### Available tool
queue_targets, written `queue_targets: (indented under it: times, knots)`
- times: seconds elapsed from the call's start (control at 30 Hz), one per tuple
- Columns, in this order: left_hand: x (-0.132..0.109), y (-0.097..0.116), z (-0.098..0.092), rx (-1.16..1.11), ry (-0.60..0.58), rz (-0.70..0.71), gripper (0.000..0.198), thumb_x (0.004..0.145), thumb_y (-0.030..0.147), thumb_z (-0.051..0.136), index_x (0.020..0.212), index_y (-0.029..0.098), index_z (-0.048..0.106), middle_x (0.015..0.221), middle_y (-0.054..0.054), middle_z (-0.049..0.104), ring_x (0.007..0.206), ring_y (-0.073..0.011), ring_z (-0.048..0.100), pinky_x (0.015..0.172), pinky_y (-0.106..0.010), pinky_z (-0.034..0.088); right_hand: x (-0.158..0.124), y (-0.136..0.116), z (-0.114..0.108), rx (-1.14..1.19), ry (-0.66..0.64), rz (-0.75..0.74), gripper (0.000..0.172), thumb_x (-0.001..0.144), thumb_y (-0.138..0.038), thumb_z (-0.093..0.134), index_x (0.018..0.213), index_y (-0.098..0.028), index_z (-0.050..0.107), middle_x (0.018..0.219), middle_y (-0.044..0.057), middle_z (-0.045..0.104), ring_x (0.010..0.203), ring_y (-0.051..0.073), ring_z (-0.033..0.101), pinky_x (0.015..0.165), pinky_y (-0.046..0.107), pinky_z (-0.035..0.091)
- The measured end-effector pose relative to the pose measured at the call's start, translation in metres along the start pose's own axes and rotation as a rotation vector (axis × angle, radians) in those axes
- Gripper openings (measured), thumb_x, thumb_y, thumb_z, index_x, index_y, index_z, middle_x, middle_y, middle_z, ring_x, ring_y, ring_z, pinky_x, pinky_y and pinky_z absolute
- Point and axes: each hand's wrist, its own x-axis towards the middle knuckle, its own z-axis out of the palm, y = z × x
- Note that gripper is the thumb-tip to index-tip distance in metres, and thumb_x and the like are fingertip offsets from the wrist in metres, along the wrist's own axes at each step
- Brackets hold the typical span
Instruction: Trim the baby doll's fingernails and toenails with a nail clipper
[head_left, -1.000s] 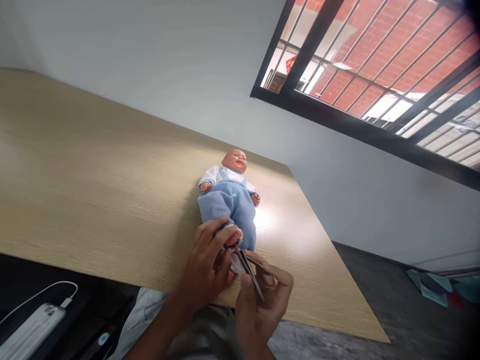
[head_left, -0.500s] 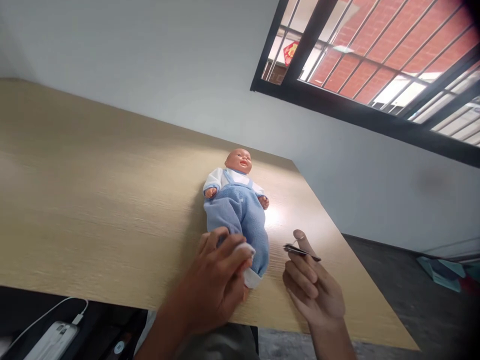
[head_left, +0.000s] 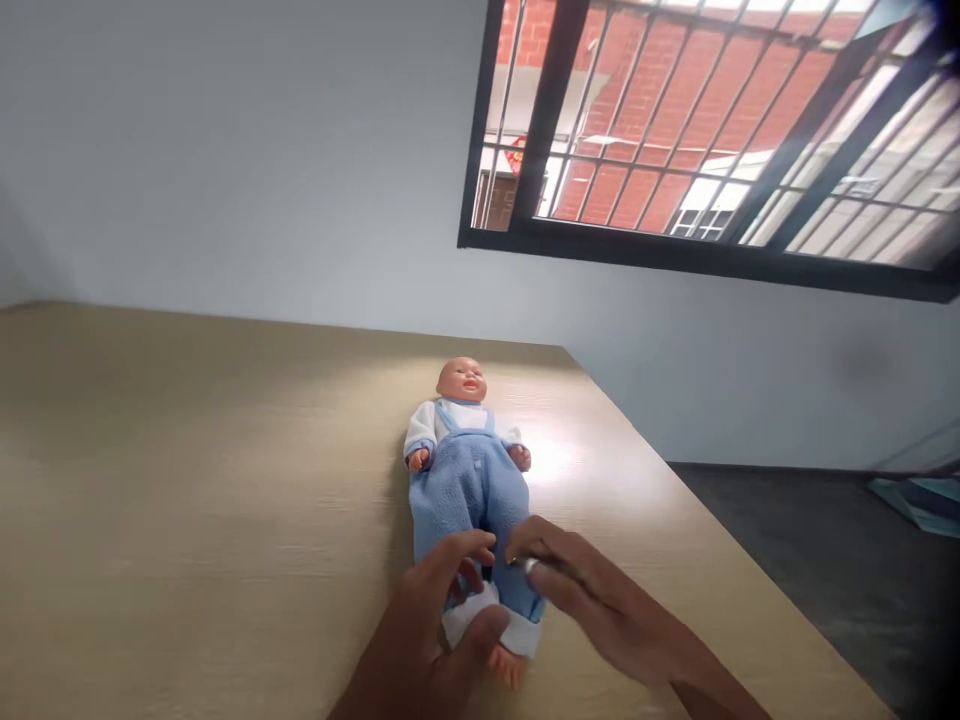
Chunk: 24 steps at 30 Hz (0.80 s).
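A baby doll [head_left: 469, 480] in blue overalls and a white shirt lies on its back on the wooden table [head_left: 225, 500], head toward the wall. My left hand [head_left: 442, 620] is at the doll's lower leg, its thumb and fingers around the white trouser cuff and a foot largely hidden. Beside it, my right hand [head_left: 600, 600] is closed on a small metal nail clipper [head_left: 531, 565], mostly covered by the fingers, over the doll's other shin. The doll's bare foot [head_left: 508, 665] shows below the other white cuff.
Behind the table stands a pale wall [head_left: 262, 180] with a dark-framed, barred window [head_left: 637, 235] at the upper right. The table's right edge drops to a dark floor [head_left: 765, 520], where a teal object [head_left: 919, 505] lies at far right.
My right hand has moved left with the clipper, from beside the doll to over its lower leg. My left hand's fingers have shifted around the cuff. The camera view has tilted up.
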Motion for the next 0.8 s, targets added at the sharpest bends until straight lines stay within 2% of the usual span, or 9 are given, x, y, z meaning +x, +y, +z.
queue_targets:
  times: [0.03,0.07,0.13,0.2,0.37,0.47,0.6,0.7,0.8]
  knots:
    - [0.003,0.001,-0.002,-0.06,-0.045,-0.038,0.027,0.098,0.036,0.064,0.124,0.028,0.063,0.095,-0.004,0.076,0.081,-0.0199,0.074,0.073,-0.03,0.063,0.001,-0.007,0.004,-0.14,-0.026,-0.066,0.016,0.099,-0.037,0.063,0.101,-0.023,0.071,0.073,-0.001,0.062,0.061,0.014,0.049,0.055,0.024,0.041]
    - [0.006,0.001,-0.004,-0.122,-0.09,-0.088,0.021,0.099,0.034,0.063,0.118,0.026,0.065,0.091,-0.003,0.075,0.079,-0.0191,0.073,0.073,-0.029,0.063,0.004,-0.013,0.007,-0.223,-0.034,-0.128,0.011,0.099,-0.03,0.061,0.102,-0.024,0.069,0.068,-0.003,0.061,0.059,0.013,0.05,0.056,0.025,0.04]
    - [0.011,0.001,-0.01,-0.24,-0.13,-0.153,0.011,0.1,0.031,0.062,0.103,0.022,0.067,0.083,-0.003,0.072,0.075,-0.0169,0.07,0.07,-0.026,0.06,0.011,-0.02,0.012,-0.237,-0.018,-0.196,0.011,0.096,-0.024,0.062,0.106,-0.023,0.066,0.058,-0.009,0.054,0.05,0.011,0.041,0.049,0.022,0.032]
    - [0.017,-0.001,-0.015,-0.327,-0.139,-0.147,0.012,0.101,0.03,0.063,0.096,0.019,0.067,0.087,-0.004,0.069,0.075,-0.015,0.068,0.068,-0.024,0.058,0.021,-0.019,0.015,-0.204,0.031,-0.203,0.009,0.092,-0.024,0.067,0.1,-0.023,0.063,0.058,-0.01,0.052,0.049,0.009,0.038,0.048,0.021,0.028]
    - [0.034,-0.005,-0.023,-0.39,-0.07,-0.066,0.011,0.095,0.025,0.071,0.09,0.018,0.065,0.086,-0.002,0.062,0.08,-0.0137,0.064,0.073,-0.024,0.059,0.042,-0.001,0.025,-0.044,0.186,-0.227,0.034,0.082,-0.028,0.081,0.101,-0.024,0.054,0.064,-0.013,0.051,0.052,0.007,0.037,0.05,0.02,0.029]
    - [0.047,-0.014,-0.023,-0.377,-0.076,-0.059,0.014,0.093,0.024,0.074,0.086,0.018,0.064,0.08,-0.001,0.062,0.075,-0.0134,0.065,0.071,-0.024,0.06,0.053,0.011,0.029,0.076,0.213,-0.2,0.041,0.079,-0.036,0.085,0.1,-0.024,0.052,0.07,-0.011,0.054,0.055,0.007,0.045,0.05,0.02,0.037]
    - [0.062,-0.03,-0.025,-0.348,-0.095,-0.072,0.022,0.091,0.024,0.074,0.079,0.018,0.057,0.077,0.0,0.06,0.073,-0.0144,0.068,0.069,-0.024,0.06,0.072,0.025,0.022,0.191,0.133,-0.14,0.042,0.084,-0.056,0.077,0.096,-0.024,0.052,0.075,-0.005,0.062,0.06,0.013,0.062,0.054,0.028,0.054]
    - [0.073,-0.044,-0.032,-0.25,-0.183,-0.102,0.021,0.092,0.024,0.069,0.077,0.019,0.055,0.076,0.0,0.059,0.071,-0.0141,0.065,0.068,-0.024,0.059,0.09,0.032,0.007,0.163,0.037,-0.117,0.048,0.079,-0.062,0.08,0.092,-0.022,0.058,0.077,-0.001,0.068,0.067,0.017,0.068,0.059,0.031,0.057]
    - [0.085,-0.06,-0.047,-0.053,-0.302,-0.083,0.009,0.091,0.021,0.067,0.083,0.019,0.062,0.082,-0.001,0.066,0.079,-0.0164,0.066,0.096,-0.038,0.058,0.111,0.037,-0.012,0.059,-0.042,-0.092,0.044,0.078,-0.054,0.085,0.094,-0.02,0.063,0.086,0.004,0.073,0.075,0.019,0.072,0.065,0.031,0.059]
